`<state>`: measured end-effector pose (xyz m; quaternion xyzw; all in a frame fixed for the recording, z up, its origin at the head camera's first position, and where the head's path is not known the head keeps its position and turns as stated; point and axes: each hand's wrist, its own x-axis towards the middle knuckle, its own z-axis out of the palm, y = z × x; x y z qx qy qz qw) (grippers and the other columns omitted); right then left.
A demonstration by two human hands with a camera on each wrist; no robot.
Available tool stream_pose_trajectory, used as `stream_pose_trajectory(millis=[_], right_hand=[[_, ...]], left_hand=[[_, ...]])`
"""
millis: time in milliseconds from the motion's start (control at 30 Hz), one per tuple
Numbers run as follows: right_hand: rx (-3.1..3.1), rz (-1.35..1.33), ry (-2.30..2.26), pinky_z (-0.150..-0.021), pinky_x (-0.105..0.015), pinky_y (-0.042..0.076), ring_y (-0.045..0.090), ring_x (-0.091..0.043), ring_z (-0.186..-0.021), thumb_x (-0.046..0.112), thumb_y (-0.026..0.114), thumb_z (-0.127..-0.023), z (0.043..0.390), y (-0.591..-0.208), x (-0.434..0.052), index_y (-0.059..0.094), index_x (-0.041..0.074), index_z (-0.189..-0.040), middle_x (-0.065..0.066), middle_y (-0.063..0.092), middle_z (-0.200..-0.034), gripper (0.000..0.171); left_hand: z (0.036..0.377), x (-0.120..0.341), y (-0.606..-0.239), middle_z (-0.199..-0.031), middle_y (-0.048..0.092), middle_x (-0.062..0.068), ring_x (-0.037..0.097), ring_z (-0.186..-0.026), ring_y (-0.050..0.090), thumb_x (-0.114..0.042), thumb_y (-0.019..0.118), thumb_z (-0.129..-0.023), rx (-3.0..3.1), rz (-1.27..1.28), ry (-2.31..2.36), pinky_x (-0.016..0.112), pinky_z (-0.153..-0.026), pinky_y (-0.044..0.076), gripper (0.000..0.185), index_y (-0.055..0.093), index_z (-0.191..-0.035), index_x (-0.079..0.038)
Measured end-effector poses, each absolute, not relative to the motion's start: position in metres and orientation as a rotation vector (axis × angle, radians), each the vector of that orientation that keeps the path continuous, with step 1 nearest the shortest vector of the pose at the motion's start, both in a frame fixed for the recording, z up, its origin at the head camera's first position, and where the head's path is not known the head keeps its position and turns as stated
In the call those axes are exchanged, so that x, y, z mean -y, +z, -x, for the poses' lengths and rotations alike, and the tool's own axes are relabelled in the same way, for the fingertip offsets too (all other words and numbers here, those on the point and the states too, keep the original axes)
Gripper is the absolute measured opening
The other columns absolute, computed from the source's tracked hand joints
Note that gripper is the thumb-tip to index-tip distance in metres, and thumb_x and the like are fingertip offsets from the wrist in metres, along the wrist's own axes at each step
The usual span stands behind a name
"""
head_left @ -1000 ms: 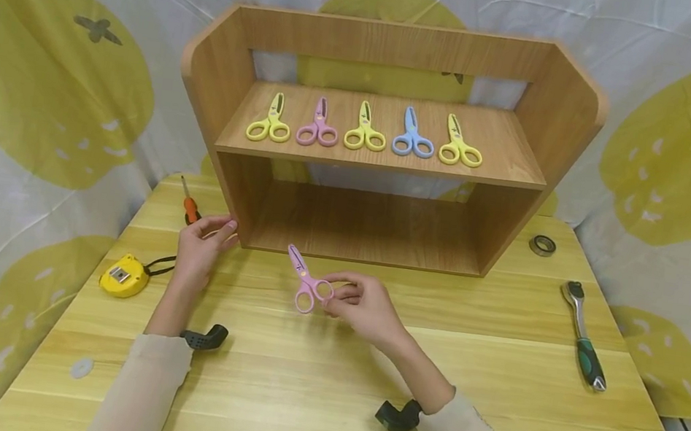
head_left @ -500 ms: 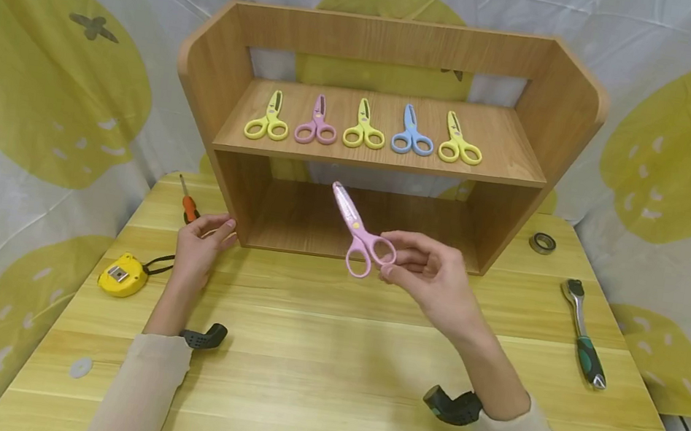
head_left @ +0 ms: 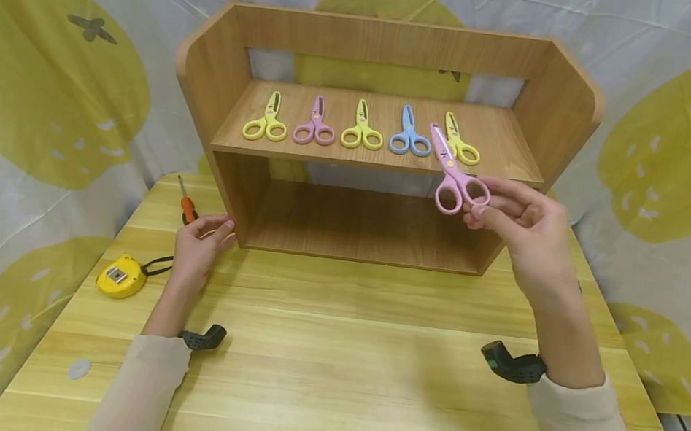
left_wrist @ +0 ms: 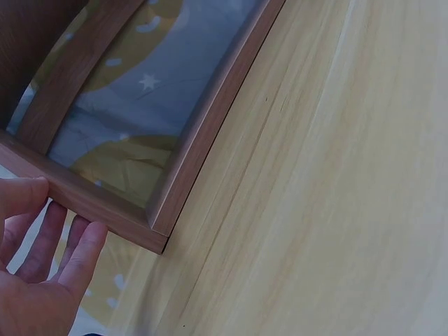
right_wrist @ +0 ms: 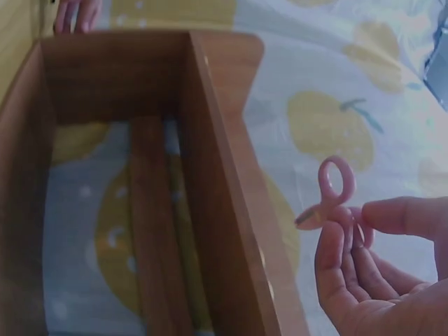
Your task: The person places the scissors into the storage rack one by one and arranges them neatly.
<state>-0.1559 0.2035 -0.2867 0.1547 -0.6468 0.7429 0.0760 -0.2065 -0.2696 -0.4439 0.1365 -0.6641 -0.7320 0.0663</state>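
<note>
My right hand (head_left: 535, 231) pinches a pair of pink scissors (head_left: 450, 179) by one handle loop, blades pointing up and to the left. In the head view they overlap the rightmost yellow scissors (head_left: 468, 153) and the front edge of the upper shelf. The right wrist view shows thumb and fingers on the pink loop (right_wrist: 337, 180). My left hand (head_left: 198, 246) rests its fingertips against the lower left side of the wooden shelf unit (head_left: 397, 34). Seen from the left wrist, its thumb and fingers (left_wrist: 85, 255) touch the outer face of the side panel near the bottom corner.
A row of yellow scissors (head_left: 265, 123), mauve scissors (head_left: 314, 129), yellow scissors (head_left: 362, 133) and blue scissors (head_left: 410, 140) lies on the upper shelf. An orange screwdriver (head_left: 189, 208), yellow tape measure (head_left: 122, 276) and grey washer (head_left: 79, 369) lie on the table's left side.
My right hand has carried the pink scissors up and to the right, from low over the table to the right part of the upper shelf's front. The left hand has stayed at the side panel.
</note>
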Motion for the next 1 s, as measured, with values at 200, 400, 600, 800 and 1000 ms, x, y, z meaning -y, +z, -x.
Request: stream_pose_trajectory(millis=[200, 400, 600, 800, 1000], right_hand=[[1.883, -0.317, 2.183, -0.071, -0.022, 0.067, 0.074, -0.016, -0.072, -0.004, 0.073, -0.092, 0.175, -0.277, -0.223, 0.067, -0.006, -0.124, -0.008, 0.079, -0.090, 0.033], [1.934, -0.171, 2.128, -0.069, -0.021, 0.066, 0.074, -0.017, -0.072, 0.001, 0.077, -0.091, 0.192, -0.270, -0.234, 0.068, -0.004, -0.125, -0.008, 0.079, -0.089, 0.035], [1.947, -0.091, 2.119, -0.070, -0.021, 0.067, 0.074, -0.018, -0.072, -0.002, 0.075, -0.090, 0.205, -0.268, -0.238, 0.065, -0.007, -0.127, -0.009, 0.079, -0.092, 0.038], [2.068, 0.013, 1.999, -0.068, -0.018, 0.065, 0.073, -0.014, -0.071, 0.001, 0.073, -0.092, 0.214, -0.269, -0.239, 0.064, -0.005, -0.130, -0.001, 0.079, -0.088, 0.039], [2.214, 0.057, 1.821, -0.066, -0.016, 0.064, 0.071, -0.009, -0.070, 0.004, 0.068, -0.096, 0.220, -0.268, -0.241, 0.063, -0.006, -0.133, 0.006, 0.077, -0.082, 0.039]], left_hand=[[0.208, 0.271, -0.449, -0.111, 0.062, 0.001, 0.021, -0.109, 0.069, -0.007, 0.072, -0.096, 2.013, -0.426, -2.188, 0.046, -0.109, 0.054, 0.030, 0.066, -0.123, 0.006], [0.212, 0.275, -0.459, -0.112, 0.062, -0.001, 0.019, -0.109, 0.068, -0.010, 0.073, -0.096, 2.010, -0.441, -2.176, 0.044, -0.109, 0.055, 0.030, 0.067, -0.122, 0.002], [0.214, 0.276, -0.464, -0.112, 0.062, -0.001, 0.018, -0.107, 0.068, -0.011, 0.074, -0.096, 2.007, -0.427, -2.168, 0.044, -0.108, 0.055, 0.029, 0.067, -0.122, 0.001], [0.212, 0.275, -0.460, -0.110, 0.063, -0.001, 0.018, -0.105, 0.069, -0.010, 0.072, -0.097, 2.008, -0.406, -2.144, 0.045, -0.107, 0.057, 0.027, 0.068, -0.120, 0.002], [0.204, 0.269, -0.445, -0.108, 0.064, 0.000, 0.018, -0.103, 0.070, -0.007, 0.072, -0.097, 2.014, -0.396, -2.153, 0.046, -0.107, 0.056, 0.023, 0.068, -0.118, 0.003]])
